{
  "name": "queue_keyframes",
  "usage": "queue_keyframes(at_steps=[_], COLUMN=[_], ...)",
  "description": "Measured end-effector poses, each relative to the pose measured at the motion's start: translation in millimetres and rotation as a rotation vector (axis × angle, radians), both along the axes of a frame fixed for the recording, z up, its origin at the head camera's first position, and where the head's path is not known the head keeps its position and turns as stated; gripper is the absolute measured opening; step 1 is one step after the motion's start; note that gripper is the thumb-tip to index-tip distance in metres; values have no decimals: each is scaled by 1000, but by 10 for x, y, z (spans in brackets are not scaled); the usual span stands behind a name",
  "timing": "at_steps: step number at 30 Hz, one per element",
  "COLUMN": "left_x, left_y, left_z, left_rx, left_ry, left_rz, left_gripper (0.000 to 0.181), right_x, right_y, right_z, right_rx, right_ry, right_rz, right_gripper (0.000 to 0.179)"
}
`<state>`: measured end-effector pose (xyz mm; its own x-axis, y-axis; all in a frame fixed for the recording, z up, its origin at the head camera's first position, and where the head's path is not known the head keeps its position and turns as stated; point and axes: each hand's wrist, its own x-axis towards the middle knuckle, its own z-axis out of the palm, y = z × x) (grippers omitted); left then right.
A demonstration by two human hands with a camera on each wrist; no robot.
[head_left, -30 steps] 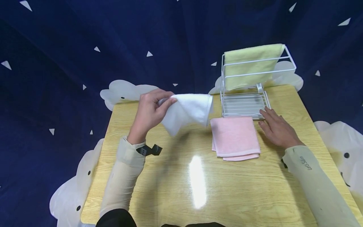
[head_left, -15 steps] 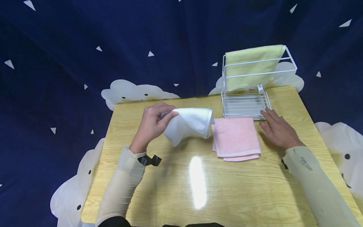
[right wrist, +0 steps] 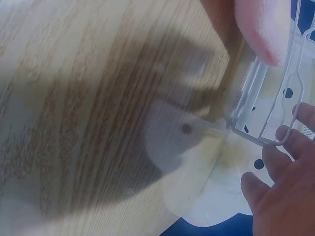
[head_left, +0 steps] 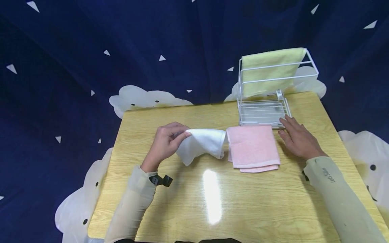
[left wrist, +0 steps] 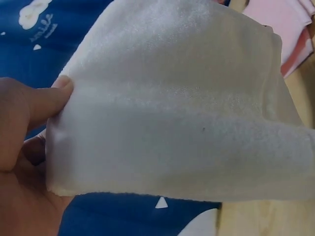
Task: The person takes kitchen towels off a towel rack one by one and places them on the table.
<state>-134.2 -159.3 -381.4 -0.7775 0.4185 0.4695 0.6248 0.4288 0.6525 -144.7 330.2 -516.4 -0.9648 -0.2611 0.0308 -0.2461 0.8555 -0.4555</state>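
Note:
A folded white towel (head_left: pixel 203 141) hangs from my left hand (head_left: pixel 168 141), pinched at its upper left corner between thumb and fingers. In the left wrist view the white towel (left wrist: pixel 182 132) spreads across most of the picture, the thumb lying on its near face. Its right edge comes up to the left side of a folded pink towel (head_left: pixel 253 146) that lies on the table. My right hand (head_left: pixel 299 138) has its fingers extended, the tips at the front right corner of a white wire rack (head_left: pixel 264 123). In the right wrist view, fingertips touch the rack's wire (right wrist: pixel 283 142).
A yellow-green towel (head_left: pixel 270 72) drapes over the rack's upper bars. The rack stands at the back right of the wooden table (head_left: pixel 243 206). Behind the table hangs a dark blue curtain (head_left: pixel 136 40) with white triangles and clouds.
My left hand has come down and nearer with the white towel, bringing it low beside the pink towel. The right hand stays at the rack's corner.

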Motion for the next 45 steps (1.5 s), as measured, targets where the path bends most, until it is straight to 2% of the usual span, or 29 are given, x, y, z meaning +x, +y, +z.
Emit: queue_keyframes(at_steps=[7,12,18,28,36,45], left_x=[94,176,292,477,415,297], left_y=[-13,-8,9,52,71,48], left_z=[-146,-213,-242,-308,-375,-415], left_rx=[-4,-8,-64,-83,-108,-121], left_ry=[-75,-93,-104,-123,-109,-145], left_rz=[-24,-55,-104,-214,-202,-164], left_gripper=[8,8,9,8,9,11], right_x=[-4,-10,-9,-14,-10,-24], right_y=[2,-5,-13,-12,-5,-5], right_z=[8,11,12,3,-25,-50], right_rx=[4,5,4,9,2,11], right_ry=[1,3,2,3,9,9], right_rz=[-4,-6,-8,-10,-6,-10], right_gripper=[62,62,61,62,62,62])
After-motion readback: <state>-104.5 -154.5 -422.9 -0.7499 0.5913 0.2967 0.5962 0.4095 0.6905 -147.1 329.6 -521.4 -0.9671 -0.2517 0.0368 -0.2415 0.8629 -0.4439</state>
